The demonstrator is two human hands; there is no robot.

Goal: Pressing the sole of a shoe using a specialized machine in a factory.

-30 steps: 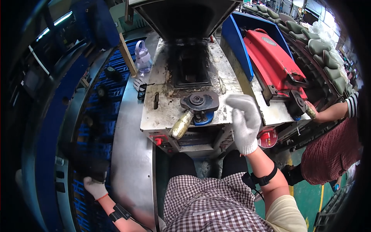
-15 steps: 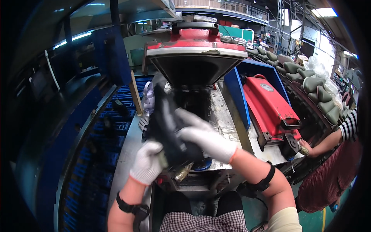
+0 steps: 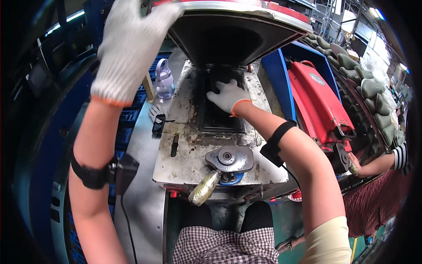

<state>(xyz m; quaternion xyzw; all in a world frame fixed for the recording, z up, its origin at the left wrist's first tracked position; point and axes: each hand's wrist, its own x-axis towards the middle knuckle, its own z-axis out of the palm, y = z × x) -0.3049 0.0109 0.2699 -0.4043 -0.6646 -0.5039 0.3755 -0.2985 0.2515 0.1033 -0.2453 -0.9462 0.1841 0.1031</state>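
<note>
Both my hands wear white knit gloves with orange cuffs. My left hand (image 3: 132, 50) is raised at the upper left beside the lifted lid (image 3: 228, 35) of a red-topped press. Its thumb reaches toward the lid's near edge; its other fingertips are partly cut off. My right hand (image 3: 228, 97) is spread palm-down over the dark rectangular recess (image 3: 224, 125) in the press's worn metal bed (image 3: 176, 163). What lies beneath that palm is too dark to make out. In front of the recess sits a metal clamp (image 3: 231, 158) with a foil-wrapped handle (image 3: 205, 188).
On the left ledge are a lilac bottle (image 3: 165, 81), a grey glove (image 3: 155, 112) and a small black device (image 3: 158, 125). To the right stands another red press (image 3: 314, 99) with a blue guard; a co-worker's hand (image 3: 354, 163) is beside it. Grey-green padded pieces (image 3: 371, 88) line the far right.
The bulky dark object held between my hands is no longer in them. My left hand has risen to the lid's edge, and my right has reached forward over the recess. The view has tilted down.
</note>
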